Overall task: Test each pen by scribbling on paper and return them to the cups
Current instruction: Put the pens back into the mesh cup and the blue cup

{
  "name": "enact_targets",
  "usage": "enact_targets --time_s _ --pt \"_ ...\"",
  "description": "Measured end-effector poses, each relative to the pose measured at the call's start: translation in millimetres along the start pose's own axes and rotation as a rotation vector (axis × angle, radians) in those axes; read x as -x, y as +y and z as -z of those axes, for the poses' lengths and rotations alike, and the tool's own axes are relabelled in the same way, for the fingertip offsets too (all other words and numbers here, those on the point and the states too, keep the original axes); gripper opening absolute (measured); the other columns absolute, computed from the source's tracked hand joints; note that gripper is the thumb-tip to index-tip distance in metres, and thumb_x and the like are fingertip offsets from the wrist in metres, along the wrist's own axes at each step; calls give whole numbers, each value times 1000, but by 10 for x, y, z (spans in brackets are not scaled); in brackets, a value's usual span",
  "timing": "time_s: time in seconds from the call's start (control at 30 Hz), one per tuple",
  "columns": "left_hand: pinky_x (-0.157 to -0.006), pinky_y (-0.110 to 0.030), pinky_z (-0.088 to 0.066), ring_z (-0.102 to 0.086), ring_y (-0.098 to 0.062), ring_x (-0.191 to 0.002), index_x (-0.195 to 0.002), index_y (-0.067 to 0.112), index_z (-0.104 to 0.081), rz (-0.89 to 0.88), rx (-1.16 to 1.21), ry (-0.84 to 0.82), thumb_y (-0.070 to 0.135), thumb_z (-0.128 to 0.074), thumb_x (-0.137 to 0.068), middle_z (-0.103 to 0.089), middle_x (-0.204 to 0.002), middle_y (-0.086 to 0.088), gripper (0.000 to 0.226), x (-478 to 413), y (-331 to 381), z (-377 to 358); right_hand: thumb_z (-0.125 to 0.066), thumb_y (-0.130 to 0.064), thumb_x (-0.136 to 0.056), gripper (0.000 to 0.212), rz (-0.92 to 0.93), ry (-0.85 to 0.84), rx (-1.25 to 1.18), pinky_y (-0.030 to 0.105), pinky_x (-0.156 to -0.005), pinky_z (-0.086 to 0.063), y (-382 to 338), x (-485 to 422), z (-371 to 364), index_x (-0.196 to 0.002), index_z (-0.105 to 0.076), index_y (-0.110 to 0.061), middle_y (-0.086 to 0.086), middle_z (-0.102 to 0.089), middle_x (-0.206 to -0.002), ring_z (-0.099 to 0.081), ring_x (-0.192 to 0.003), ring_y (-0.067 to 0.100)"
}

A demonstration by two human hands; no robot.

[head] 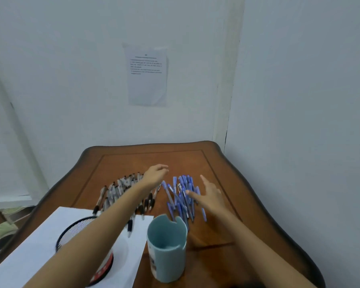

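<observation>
A heap of black-and-grey pens (121, 190) lies on the brown wooden table (237, 235), and a heap of blue pens (181, 196) lies to its right. My left hand (156, 174) hovers past the far end of the black pens with loosely curled fingers holding nothing I can see. Beside the blue pens, my right hand (211, 194) is spread flat, its fingers touching their right edge. An empty light-blue cup (167, 248) stands near me. A black mesh cup (85, 242) sits on a white sheet of paper (40, 252), partly hidden by my left forearm.
A printed sheet (147, 76) is stuck on the white wall behind the table. The table sits in a corner, with the right wall close to its edge. A striped cloth (2, 225) shows low at the left.
</observation>
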State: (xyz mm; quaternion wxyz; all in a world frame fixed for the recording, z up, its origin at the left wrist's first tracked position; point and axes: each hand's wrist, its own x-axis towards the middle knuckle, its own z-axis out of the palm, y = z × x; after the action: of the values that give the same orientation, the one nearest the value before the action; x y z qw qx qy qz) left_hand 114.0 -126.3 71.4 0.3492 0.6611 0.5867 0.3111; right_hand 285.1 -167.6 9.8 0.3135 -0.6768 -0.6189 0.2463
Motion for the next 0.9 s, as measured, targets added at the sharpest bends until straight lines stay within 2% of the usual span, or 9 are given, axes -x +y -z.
enact_targets --time_s 0.17,0.3,0.43,0.63,0.77,0.9 --pt "-99 -28 -34 -43 -23 -127 -131 7 -51 54 -61 6 16 -37 -101 -47 -139 -9 34 -469 -270 -199 -64 -70 -68 123 -118 -206 107 53 -116 -5 13 -319 -433 -148 17 -26 17 15 -156 8 -144 37" --pt "-91 -26 -37 -47 -24 -122 -129 4 -51 86 -63 33 15 -39 -100 -50 -135 -12 33 -657 -460 -209 -64 -72 -67 131 -114 -242 289 50 -113 9 45 -418 -648 -145 27 -18 21 28 -151 23 -140 37" --pt "-96 -34 -41 -50 -27 -119 -127 4 -52 114 -56 46 17 -41 -100 -51 -133 -12 32 -719 -548 -153 -59 -68 -75 122 -90 -166 337 44 -116 5 131 -569 -632 -147 21 -11 20 21 -154 17 -143 34" --pt "-94 -28 -39 -48 -24 -123 -128 6 -52 129 -78 68 16 -43 -99 -50 -136 -10 32 -704 -650 -175 -60 -69 -74 123 -91 -162 337 43 -116 2 82 -735 -600 -148 18 -9 19 16 -156 12 -145 32" --pt "-92 -31 -41 -52 -26 -117 -125 7 -54 123 -55 81 16 -45 -98 -53 -132 -10 30 -685 -664 -196 -64 -66 -73 122 -147 -101 401 44 -114 -14 -9 -759 -607 -149 10 -6 18 -2 -156 -4 -144 33" --pt "-89 -32 -43 -55 -28 -113 -122 8 -56 112 -40 77 16 -46 -97 -58 -125 -13 28 -682 -655 -195 -67 -60 -73 115 -195 -58 385 43 -109 -22 -78 -730 -641 -149 0 -5 19 -13 -151 -13 -139 33"
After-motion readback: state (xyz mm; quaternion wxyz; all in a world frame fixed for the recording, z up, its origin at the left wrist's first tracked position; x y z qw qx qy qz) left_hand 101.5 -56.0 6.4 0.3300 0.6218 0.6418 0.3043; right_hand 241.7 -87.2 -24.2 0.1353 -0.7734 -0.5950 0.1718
